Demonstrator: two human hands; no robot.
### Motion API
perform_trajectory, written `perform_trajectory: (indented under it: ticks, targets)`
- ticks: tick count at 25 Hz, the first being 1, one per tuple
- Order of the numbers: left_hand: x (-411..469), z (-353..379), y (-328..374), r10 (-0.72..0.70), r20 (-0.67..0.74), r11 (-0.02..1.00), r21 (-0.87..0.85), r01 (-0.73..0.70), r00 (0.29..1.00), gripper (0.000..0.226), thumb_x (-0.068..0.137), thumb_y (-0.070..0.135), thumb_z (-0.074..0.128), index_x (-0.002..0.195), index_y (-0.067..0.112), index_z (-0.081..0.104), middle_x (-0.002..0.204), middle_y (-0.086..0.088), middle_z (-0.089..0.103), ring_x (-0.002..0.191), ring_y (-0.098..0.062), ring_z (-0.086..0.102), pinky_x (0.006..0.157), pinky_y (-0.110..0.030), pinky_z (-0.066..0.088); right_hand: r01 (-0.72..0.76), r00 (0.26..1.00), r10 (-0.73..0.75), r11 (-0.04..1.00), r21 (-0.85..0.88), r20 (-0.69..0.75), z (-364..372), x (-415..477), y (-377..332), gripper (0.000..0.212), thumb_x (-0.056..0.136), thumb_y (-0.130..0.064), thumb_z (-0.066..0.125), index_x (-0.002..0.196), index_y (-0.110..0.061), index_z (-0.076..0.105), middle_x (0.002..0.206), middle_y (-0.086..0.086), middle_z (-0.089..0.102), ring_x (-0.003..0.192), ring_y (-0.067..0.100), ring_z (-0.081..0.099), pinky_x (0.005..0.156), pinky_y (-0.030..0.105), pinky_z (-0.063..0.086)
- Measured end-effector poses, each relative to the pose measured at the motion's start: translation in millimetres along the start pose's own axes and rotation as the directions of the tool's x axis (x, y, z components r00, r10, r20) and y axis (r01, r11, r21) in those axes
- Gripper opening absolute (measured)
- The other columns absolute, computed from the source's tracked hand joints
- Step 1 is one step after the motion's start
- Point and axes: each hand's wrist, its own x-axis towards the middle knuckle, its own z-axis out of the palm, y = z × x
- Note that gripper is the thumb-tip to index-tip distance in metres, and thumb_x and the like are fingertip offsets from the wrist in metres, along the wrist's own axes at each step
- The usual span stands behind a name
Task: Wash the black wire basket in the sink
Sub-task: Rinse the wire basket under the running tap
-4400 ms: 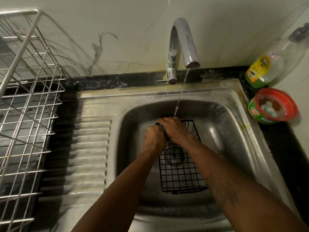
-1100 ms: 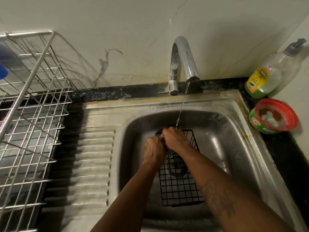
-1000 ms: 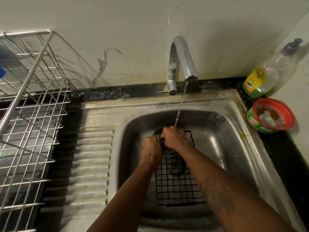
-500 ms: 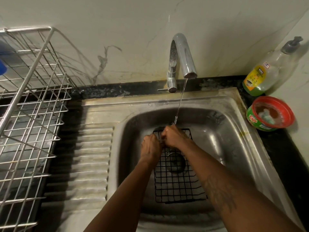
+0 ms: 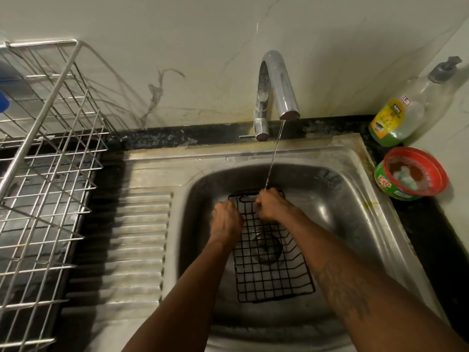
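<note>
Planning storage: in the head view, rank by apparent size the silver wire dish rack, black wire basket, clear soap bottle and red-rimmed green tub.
1. silver wire dish rack
2. black wire basket
3. clear soap bottle, red-rimmed green tub: too alike.

The left hand has parted from the right hand, and the black wire basket seems nudged leftward.

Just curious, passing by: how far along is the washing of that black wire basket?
Done: the black wire basket lies in the sink, tap running. In hand: left hand and right hand grip its far end under the stream. Left, likely: the near end, away from it.
</note>
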Motion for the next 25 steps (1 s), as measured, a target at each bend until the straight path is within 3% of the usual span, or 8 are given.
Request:
perform_trajectory:
  ticks: [5, 8, 13, 16, 18, 22, 24, 25]
  targets:
    - [-3, 16, 2, 0.062, 0.013, 0.998, 0.016, -0.062, 0.998, 0.018, 0.098, 0.02, 0.049, 0.086, 0.017, 0.061, 0.089, -0.004, 0.063, 0.068, -0.013, 0.057, 0.055, -0.018, 0.037, 0.172, 0.975, -0.165, 0.984, 0.038, -0.148, -7, 4, -17, 0.011, 0.087, -0.035, 0.072, 0.089, -0.025, 0.075, 0.09, -0.003, 0.071, 0.082, 0.016, 0.066, 0.073, 0.03, 0.056]
    - [-1, 7, -3, 0.02, -0.017, 0.999, 0.027, -0.019, 1.0, 0.01, 0.101, 0.014, 0.049, 0.092, 0.016, 0.054, 0.093, -0.001, 0.048, 0.069, -0.009, 0.045, 0.054, -0.015, 0.033, 0.168, 0.954, -0.123, 0.975, 0.148, -0.272, 0, -1, 7, 0.011, 0.093, -0.027, 0.067, 0.086, -0.022, 0.074, 0.085, -0.004, 0.069, 0.077, 0.012, 0.065, 0.07, 0.031, 0.058]
    - [-9, 17, -1, -0.045, -0.02, 0.999, -0.007, 0.045, 0.999, 0.013, 0.093, 0.009, 0.054, 0.082, 0.012, 0.06, 0.088, -0.008, 0.064, 0.067, -0.014, 0.058, 0.05, -0.019, 0.042, 0.045, 0.764, 0.049, 0.991, 0.128, -0.644, 18, -13, 11, 0.029, 0.089, -0.017, 0.07, 0.118, -0.014, 0.068, 0.115, 0.007, 0.06, 0.105, 0.027, 0.058, 0.087, 0.04, 0.055]
    - [-14, 12, 3, -0.053, -0.03, 0.997, 0.06, 0.055, 0.998, 0.015, 0.091, 0.015, 0.055, 0.077, 0.015, 0.06, 0.081, -0.003, 0.064, 0.063, -0.011, 0.056, 0.052, -0.024, 0.043, -0.033, 0.781, 0.164, 0.974, 0.222, -0.602, 22, -19, 3, 0.038, 0.093, -0.014, 0.067, 0.13, -0.014, 0.062, 0.131, 0.008, 0.055, 0.102, 0.026, 0.063, 0.085, 0.035, 0.058]
    - [-12, 0, 7, 0.016, -0.127, 0.977, 0.211, 0.011, 0.992, 0.007, 0.093, 0.022, 0.056, 0.093, 0.015, 0.06, 0.083, -0.001, 0.063, 0.066, -0.012, 0.054, 0.062, -0.03, 0.045, -0.006, 0.749, 0.221, 0.945, 0.327, -0.625, 23, -20, 8, 0.038, 0.095, -0.009, 0.065, 0.132, -0.011, 0.062, 0.134, 0.01, 0.058, 0.102, 0.025, 0.065, 0.084, 0.03, 0.056]
    - [6, 1, 25, 0.3, -0.077, 0.879, 0.409, -0.245, 0.951, 0.022, 0.098, 0.033, 0.055, 0.112, 0.02, 0.064, 0.112, -0.009, 0.065, 0.11, -0.03, 0.058, 0.091, -0.044, 0.052, -0.024, 0.786, 0.255, 0.923, 0.385, -0.563, 30, -18, 18, 0.026, 0.106, -0.027, 0.049, 0.12, -0.021, 0.07, 0.115, 0.007, 0.071, 0.101, 0.023, 0.067, 0.08, 0.032, 0.053]
    - [15, 6, 35, 0.321, 0.03, 0.877, 0.369, -0.308, 0.947, 0.019, 0.097, 0.029, 0.057, 0.108, 0.02, 0.069, 0.113, -0.009, 0.068, 0.111, -0.031, 0.061, 0.092, -0.043, 0.052, 0.108, 0.882, 0.107, 0.902, 0.418, -0.46, 30, -21, 16, 0.027, 0.102, -0.037, 0.052, 0.119, -0.027, 0.072, 0.115, 0.003, 0.072, 0.1, 0.021, 0.066, 0.08, 0.032, 0.05]
    - [18, 5, 38, 0.294, 0.073, 0.895, 0.328, -0.302, 0.953, 0.019, 0.097, 0.026, 0.056, 0.109, 0.018, 0.068, 0.109, -0.01, 0.07, 0.105, -0.032, 0.065, 0.087, -0.042, 0.053, 0.217, 0.88, -0.082, 0.945, 0.244, -0.468, 29, -18, 15, 0.029, 0.101, -0.037, 0.053, 0.124, -0.028, 0.069, 0.121, 0.003, 0.071, 0.103, 0.024, 0.066, 0.085, 0.034, 0.052]
